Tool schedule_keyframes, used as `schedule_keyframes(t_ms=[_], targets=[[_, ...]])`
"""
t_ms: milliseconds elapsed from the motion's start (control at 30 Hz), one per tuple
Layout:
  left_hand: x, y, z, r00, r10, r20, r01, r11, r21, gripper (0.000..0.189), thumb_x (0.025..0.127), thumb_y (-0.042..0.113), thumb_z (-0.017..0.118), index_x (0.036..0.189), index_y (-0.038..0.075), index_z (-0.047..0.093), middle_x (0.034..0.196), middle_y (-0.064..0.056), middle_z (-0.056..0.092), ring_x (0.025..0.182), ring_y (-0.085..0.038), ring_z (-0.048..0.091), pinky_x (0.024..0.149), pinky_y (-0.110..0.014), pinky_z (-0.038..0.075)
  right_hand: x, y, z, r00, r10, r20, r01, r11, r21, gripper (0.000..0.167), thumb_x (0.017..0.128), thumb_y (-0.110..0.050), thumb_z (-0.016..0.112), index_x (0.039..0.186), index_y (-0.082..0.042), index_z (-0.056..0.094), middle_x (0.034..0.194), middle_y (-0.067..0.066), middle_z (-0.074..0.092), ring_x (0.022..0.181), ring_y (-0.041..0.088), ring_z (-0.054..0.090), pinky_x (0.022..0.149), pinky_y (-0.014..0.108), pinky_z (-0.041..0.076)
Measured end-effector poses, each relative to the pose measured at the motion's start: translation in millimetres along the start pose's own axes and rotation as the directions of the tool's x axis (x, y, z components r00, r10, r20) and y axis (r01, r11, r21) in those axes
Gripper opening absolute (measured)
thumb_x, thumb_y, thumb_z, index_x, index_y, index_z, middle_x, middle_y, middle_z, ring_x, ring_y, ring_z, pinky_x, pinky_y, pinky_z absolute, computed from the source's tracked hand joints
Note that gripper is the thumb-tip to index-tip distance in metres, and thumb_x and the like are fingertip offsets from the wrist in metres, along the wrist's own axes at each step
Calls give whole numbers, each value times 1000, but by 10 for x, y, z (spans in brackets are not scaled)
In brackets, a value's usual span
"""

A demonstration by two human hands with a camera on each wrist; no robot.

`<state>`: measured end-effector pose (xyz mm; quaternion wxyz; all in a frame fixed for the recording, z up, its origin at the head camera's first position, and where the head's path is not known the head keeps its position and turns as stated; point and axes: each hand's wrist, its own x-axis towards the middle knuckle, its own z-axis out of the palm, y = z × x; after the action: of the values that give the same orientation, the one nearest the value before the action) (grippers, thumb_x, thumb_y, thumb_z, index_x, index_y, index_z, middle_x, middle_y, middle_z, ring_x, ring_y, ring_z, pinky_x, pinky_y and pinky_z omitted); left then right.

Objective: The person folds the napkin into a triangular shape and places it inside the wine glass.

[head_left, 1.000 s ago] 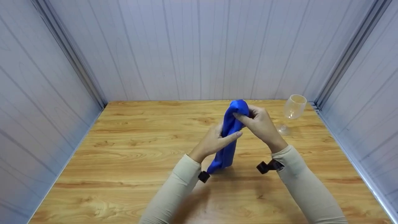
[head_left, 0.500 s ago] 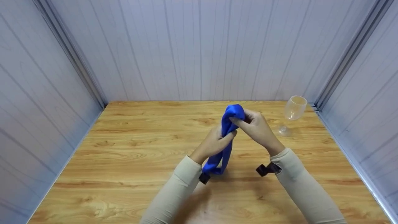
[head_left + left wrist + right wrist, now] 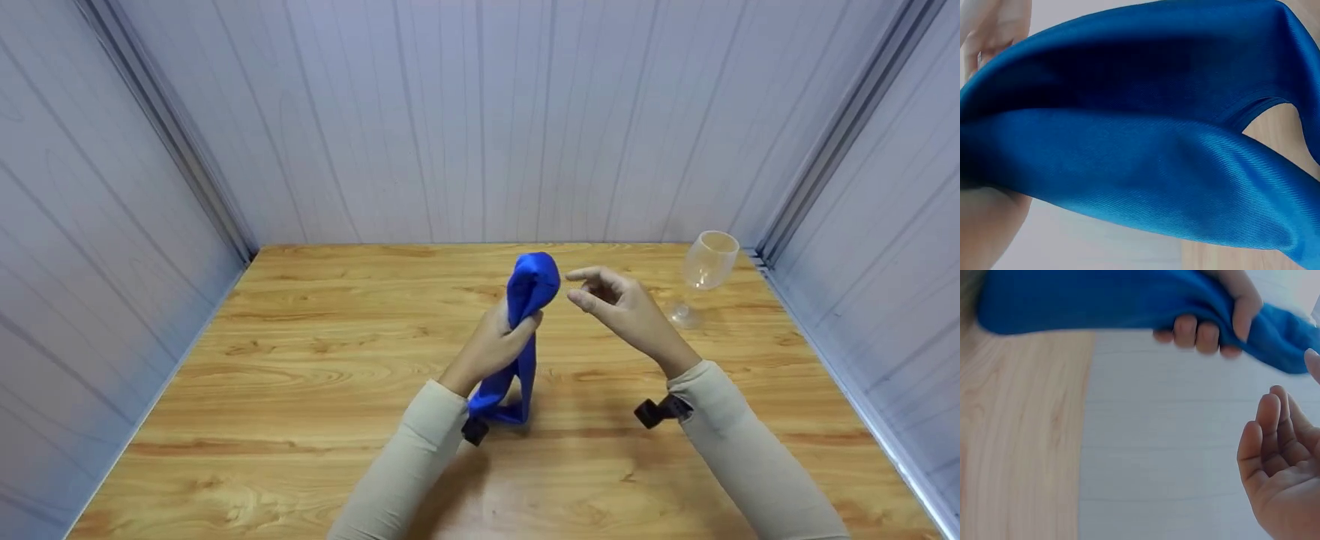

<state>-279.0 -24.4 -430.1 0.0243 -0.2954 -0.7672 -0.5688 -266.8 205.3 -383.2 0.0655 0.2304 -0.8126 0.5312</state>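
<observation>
My left hand (image 3: 491, 343) grips a bunched blue satin cloth (image 3: 534, 279) around its upper middle, with the thumb across the near side. Above the fist the fabric rounds over in a loop, and below it a longer loop hangs down to near the tabletop. In the left wrist view the shiny cloth (image 3: 1129, 169) fills most of the frame and hides much of the left hand. My right hand (image 3: 621, 306) holds nothing; its fingers are loosely bent, a short gap to the right of the cloth's top. The right wrist view shows the right palm (image 3: 1286, 489) below the cloth (image 3: 1089, 301).
A clear stemmed wine glass (image 3: 709, 261) stands upright toward the back right of the wood-grain table (image 3: 322, 390), beyond the right hand. Pale panelled walls (image 3: 480, 120) enclose the table at the back and both sides.
The right hand has let go of the cloth's top and is now apart from it. The left hand has moved left with the cloth, whose lower part now hangs as an open loop.
</observation>
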Motion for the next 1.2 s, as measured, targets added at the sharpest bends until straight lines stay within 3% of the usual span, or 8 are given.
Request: schedule_keyframes(t_ms=[200,300,400,533,733,900,1067,1200], targets=[[-65,-81,-149,998,-38,-49,38,999,12,21,102,22,53,112,3,51,81,-1,46,70,-17,47,65,-34,41,-88,291,-194,996,91,-1,-91,991,-100,37,99,-36,65,128,-13,65,92,7,63,77,23,57,64,27,46],[-95,-101,-222,996,-65,-61,66,998,12,25,103,26,53,113,3,51,81,-2,45,71,-19,47,65,-35,40,-128,452,-291,990,143,-2,-142,981,-134,43,98,-43,64,129,-13,64,95,7,65,80,22,60,67,28,48],[-123,-128,-286,993,-92,-69,93,996,7,35,103,29,52,128,4,49,90,-6,48,82,-22,51,74,-38,42,-164,614,-382,981,193,-14,-193,968,-163,48,97,-47,63,130,-13,63,99,7,66,86,22,62,72,33,52],[-152,-174,-353,991,-107,-83,110,994,27,50,103,31,53,144,5,42,114,-10,56,102,-24,53,90,-43,44,-212,841,-503,965,257,-53,-262,939,-221,54,96,-53,61,132,-12,63,107,7,67,96,23,63,82,43,52],[-174,-239,-433,985,-130,-111,136,990,44,51,102,34,53,144,6,45,123,-14,57,108,-26,54,95,-49,44,-305,1188,-684,933,340,-120,-358,915,-188,57,97,-49,61,136,-8,59,130,14,61,118,31,56,97,49,46],[-194,-285,-485,978,-158,-133,165,985,40,57,102,34,54,150,6,40,137,-15,55,116,-26,54,99,-50,44,-397,1428,-823,921,357,-157,-383,902,-199,57,100,-44,59,137,1,56,134,22,58,122,37,54,101,52,43],[-209,-337,-533,976,-148,-160,155,987,32,47,101,29,55,139,2,49,109,-12,58,95,-25,54,85,-44,46,-432,1569,-916,895,401,-195,-436,880,-191,62,100,-42,60,138,6,53,131,26,58,122,41,53,102,52,42],[-235,-373,-579,974,-153,-167,159,987,25,47,102,28,55,141,2,47,104,-10,56,94,-25,54,85,-43,45,-458,1606,-984,858,462,-224,-502,847,-174,65,100,-45,59,140,6,52,133,27,56,123,41,52,103,52,42]])
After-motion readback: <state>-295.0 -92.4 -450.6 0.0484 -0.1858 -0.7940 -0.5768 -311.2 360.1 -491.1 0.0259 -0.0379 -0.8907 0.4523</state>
